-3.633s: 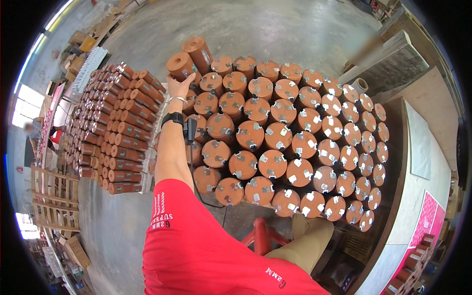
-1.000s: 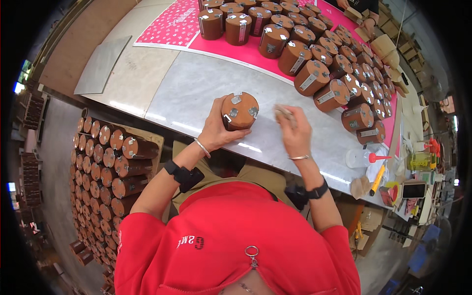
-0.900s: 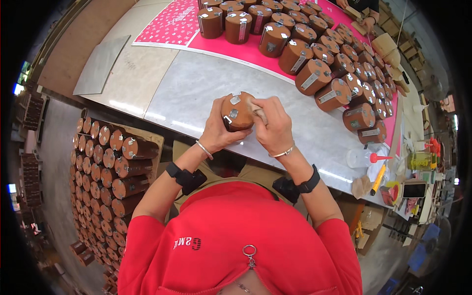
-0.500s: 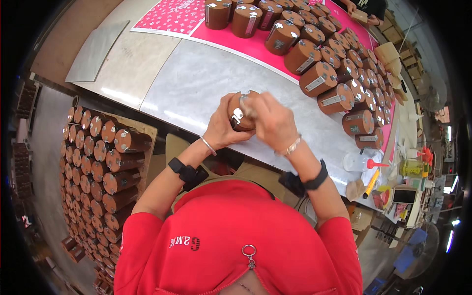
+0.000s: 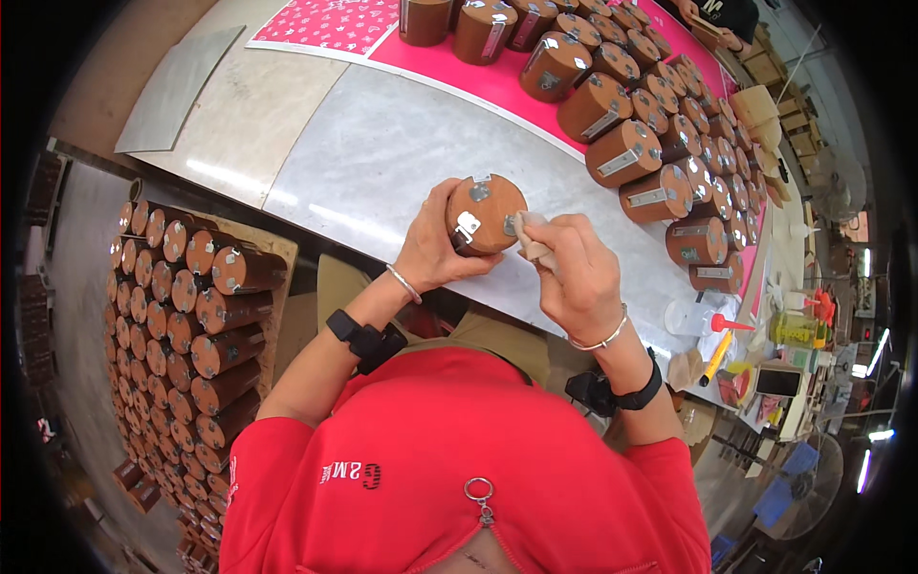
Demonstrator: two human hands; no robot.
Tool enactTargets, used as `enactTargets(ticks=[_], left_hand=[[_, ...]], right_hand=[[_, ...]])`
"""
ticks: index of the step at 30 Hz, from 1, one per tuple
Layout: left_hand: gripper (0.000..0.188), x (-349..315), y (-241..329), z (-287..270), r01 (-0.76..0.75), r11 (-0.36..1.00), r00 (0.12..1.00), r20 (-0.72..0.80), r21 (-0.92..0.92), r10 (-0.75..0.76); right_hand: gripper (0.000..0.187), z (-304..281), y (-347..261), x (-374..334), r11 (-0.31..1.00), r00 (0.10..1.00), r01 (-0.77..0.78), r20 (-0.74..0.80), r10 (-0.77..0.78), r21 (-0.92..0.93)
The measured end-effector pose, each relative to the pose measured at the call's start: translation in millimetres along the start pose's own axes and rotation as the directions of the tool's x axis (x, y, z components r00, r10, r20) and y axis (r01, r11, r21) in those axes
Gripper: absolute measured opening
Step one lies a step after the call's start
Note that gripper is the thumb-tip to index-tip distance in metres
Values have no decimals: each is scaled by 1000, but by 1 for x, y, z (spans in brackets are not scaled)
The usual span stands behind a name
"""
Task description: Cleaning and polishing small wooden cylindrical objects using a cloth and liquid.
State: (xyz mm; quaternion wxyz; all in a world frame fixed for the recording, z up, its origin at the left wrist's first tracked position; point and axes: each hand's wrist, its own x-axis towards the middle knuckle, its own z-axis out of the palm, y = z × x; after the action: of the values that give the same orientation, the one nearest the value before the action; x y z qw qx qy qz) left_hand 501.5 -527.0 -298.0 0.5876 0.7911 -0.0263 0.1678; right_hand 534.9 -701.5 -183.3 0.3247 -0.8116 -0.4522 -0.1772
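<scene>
1. Grips the cylinder [image 5: 492, 206] with the left hand [image 5: 430, 247], half curled around its left side, over the near edge of the table [image 5: 382, 143].
2. Pinches the cloth [image 5: 535, 241] with the right hand [image 5: 581, 273], nearly closed, at the top's right rim; best pressed lightly around the metal tabs [image 5: 467, 226].
3. On the pink sheet [image 5: 430, 72] beyond: standing cylinders [image 5: 626, 153]. On the right: a red-tipped bottle [image 5: 690, 318]. Far left: grey floor [image 5: 84, 287].

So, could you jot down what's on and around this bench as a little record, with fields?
Left grip: around the side of a brown cylinder
Held cylinder: flat end faces up toward the camera, silvery patches on it
Right grip: pinching a pale cloth-like piece at the cylinder's right edge
Worktop: grey marbled slab
Beyond: more brown cylinders on a pink sheet
Lower left: stacked cylinders
Right: clear bottle with red nozzle
Upper right: co-worker's hand
</scene>
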Motion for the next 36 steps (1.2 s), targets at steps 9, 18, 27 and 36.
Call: enactTargets(ticks=[9,18,27,36], left_hand=[[93,-2,1,2,28,999,1000,12,-16,-28],[92,0,-1,1,-18,1000,1000,-3,-3,18],[90,-1,-4,1,2,1000,999,44,-29,-1],[91,-2,-6,0,-115,993,993,-31,29,116]], right_hand=[[20,22,29,13,992,990,-22,133,39,-122],[22,40,35,29,997,997,21,69,-16,-73],[23,53,21,44,990,986,121,125,-112,-66],[21,40,11,25,991,987,117,117,-110,-57]])
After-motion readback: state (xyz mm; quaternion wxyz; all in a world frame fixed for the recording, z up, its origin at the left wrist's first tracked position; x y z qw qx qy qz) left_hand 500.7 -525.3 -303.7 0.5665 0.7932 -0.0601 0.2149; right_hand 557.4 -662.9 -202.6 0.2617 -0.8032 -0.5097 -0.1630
